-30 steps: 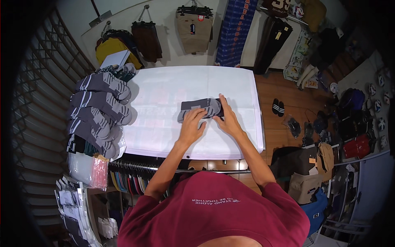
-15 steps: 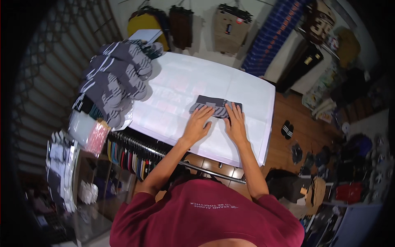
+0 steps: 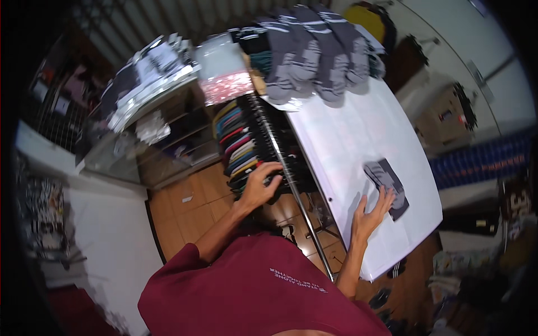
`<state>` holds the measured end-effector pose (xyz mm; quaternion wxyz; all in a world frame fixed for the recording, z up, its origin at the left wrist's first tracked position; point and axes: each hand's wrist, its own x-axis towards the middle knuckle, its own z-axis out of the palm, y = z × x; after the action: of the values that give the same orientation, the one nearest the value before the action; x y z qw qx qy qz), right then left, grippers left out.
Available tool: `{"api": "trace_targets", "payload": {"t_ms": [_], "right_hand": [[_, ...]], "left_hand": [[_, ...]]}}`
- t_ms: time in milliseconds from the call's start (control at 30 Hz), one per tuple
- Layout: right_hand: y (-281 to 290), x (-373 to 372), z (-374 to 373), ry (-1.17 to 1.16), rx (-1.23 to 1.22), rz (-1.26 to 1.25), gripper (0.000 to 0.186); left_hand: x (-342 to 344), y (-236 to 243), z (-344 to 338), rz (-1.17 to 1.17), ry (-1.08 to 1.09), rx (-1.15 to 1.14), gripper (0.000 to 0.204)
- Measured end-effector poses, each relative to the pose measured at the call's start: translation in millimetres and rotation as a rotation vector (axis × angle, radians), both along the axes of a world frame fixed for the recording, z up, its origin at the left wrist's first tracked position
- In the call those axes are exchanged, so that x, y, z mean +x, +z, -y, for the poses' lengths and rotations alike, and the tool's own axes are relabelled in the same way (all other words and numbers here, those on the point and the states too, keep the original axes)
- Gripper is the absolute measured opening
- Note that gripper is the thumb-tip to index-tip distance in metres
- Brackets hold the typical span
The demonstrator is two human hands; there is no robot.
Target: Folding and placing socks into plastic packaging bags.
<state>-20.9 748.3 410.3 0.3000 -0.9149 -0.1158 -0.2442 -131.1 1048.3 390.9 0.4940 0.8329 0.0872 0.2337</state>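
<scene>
A folded pair of dark and light grey socks (image 3: 380, 172) lies on the white-covered table (image 3: 392, 123). My right hand (image 3: 371, 210) is open, its fingertips resting on or just over the socks. My left hand (image 3: 261, 187) is off the table, open with fingers loosely bent and apart, over the clothing rail beside the table's edge, near the colourful row of hung items (image 3: 241, 147); I see nothing held in it. Several grey socks (image 3: 328, 67) are piled at the far end of the table.
Clear and pink plastic packs (image 3: 224, 84) lie beside the pile. A chrome rail (image 3: 305, 221) runs along the table. A glass cabinet (image 3: 157, 148) with wrapped items on top stands at the left. Hung trousers (image 3: 437, 120) and a blue patterned panel (image 3: 482, 165) line the wall.
My view has swung left. My left hand has left the socks and moved out over the rail. My right hand stays at the socks.
</scene>
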Motion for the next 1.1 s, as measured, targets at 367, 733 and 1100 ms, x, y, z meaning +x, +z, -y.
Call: {"api": "trace_targets", "payload": {"t_ms": [367,733,1100], "right_hand": [[-15.8,26.0,-152.6,0.08,-0.308,-0.259,0.056],[-18.7,33.8,-166.4,-0.186,-0.398,-0.163,0.056],[-21.6,33.4,-176.7,-0.169,-0.34,-0.177,0.055]], "left_hand": [[-102.3,-151.4,-325.8,0.129,0.808,-0.647,0.017],[-99.2,-211.1,-546.1,0.08,1.026,-1.275,0.057],[-123.8,-229.1,-573.1,0.356,0.939,-1.241,0.025]]}}
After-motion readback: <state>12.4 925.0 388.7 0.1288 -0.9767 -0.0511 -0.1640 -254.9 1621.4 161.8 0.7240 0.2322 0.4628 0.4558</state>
